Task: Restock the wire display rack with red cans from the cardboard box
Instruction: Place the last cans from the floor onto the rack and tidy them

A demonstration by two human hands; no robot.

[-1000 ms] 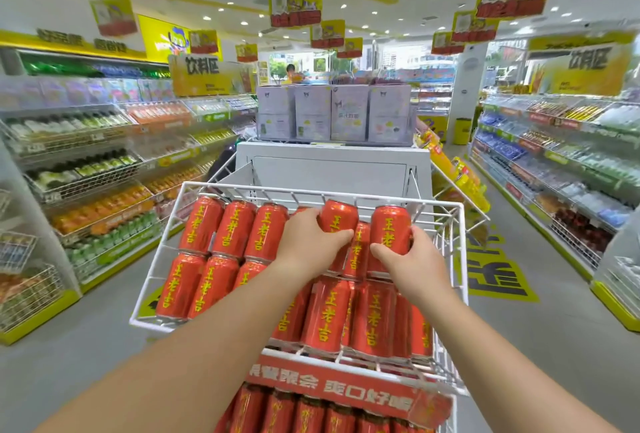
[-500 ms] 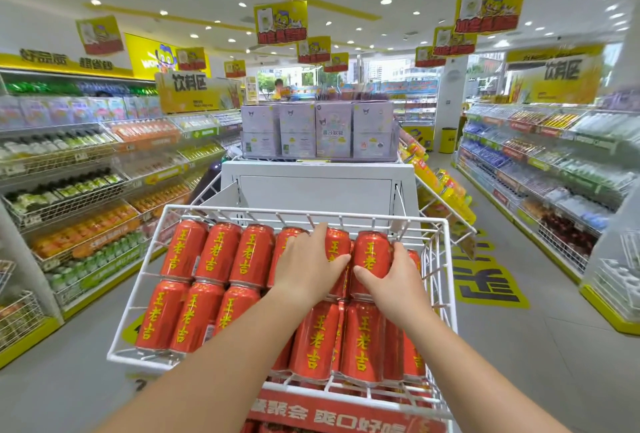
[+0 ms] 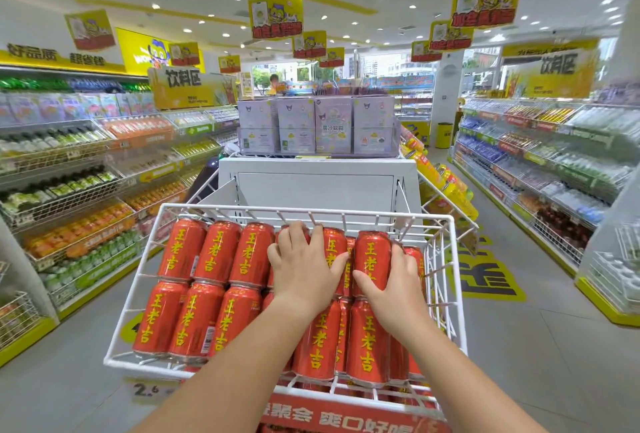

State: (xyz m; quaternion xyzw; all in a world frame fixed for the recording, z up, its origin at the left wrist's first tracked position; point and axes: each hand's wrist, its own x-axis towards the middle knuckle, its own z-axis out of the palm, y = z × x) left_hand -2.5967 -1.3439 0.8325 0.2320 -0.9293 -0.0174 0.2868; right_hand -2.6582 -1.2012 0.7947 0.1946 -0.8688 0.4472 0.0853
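Hands are reaching into the wire rack (image 3: pixel 242 208).
The left hand (image 3: pixel 304 273) is pressing far red cans (image 3: pixel 216 252) open-fingered; the right hand (image 3: pixel 391 290) is gripping another can (image 3: pixel 372 256).

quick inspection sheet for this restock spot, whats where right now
surface: white wire rack, top tier nearly full
job's things: red cans lying in two rows, labels up; cardboard box not in view
clutter: nothing seen
grippers: left hand rests spread on the back row; right hand grips a back-row can
cables: nothing seen
surroundings: drink shelves on both sides of the aisle, purple boxes ahead, red banner under the tier
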